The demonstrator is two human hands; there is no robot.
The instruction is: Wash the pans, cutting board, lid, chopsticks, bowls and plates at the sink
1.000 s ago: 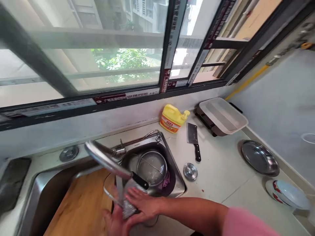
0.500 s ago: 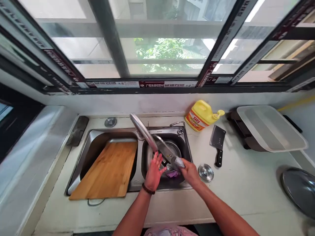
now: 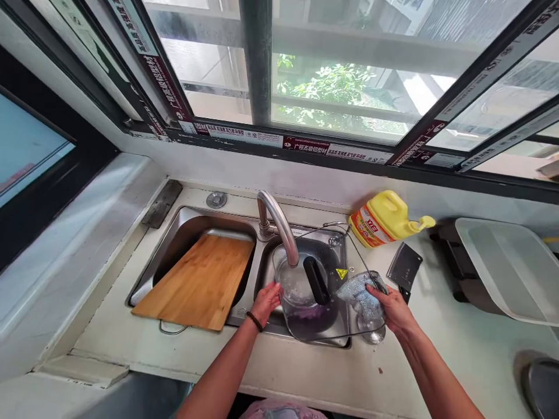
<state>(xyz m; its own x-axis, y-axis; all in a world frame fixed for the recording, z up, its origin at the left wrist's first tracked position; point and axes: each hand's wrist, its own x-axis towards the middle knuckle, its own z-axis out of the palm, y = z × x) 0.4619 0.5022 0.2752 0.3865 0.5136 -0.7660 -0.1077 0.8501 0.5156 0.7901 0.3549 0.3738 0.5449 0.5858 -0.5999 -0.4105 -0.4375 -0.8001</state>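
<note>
A clear glass lid [image 3: 318, 323] with a black handle [image 3: 316, 280] lies over the right basin of the steel sink [image 3: 198, 218], under the curved faucet [image 3: 279, 226]. My left hand [image 3: 265, 302] grips the lid's left rim, fingers curled on it. At the lid's right side my right hand [image 3: 393, 308] presses a silvery scouring pad [image 3: 361, 293] onto the glass. Purple cloth and a steel pot show dimly through the lid.
A wooden cutting board [image 3: 200, 280] rests across the left basin. On the counter at right stand a yellow detergent bottle [image 3: 386, 220], a cleaver [image 3: 404, 268], a white tray on a dark appliance [image 3: 506, 266] and a steel dish [image 3: 541, 387] at the corner.
The glass lid now lies flat across the right basin, held at its left rim. My right hand with the pad has moved right to the lid's edge. The view has shifted left.
</note>
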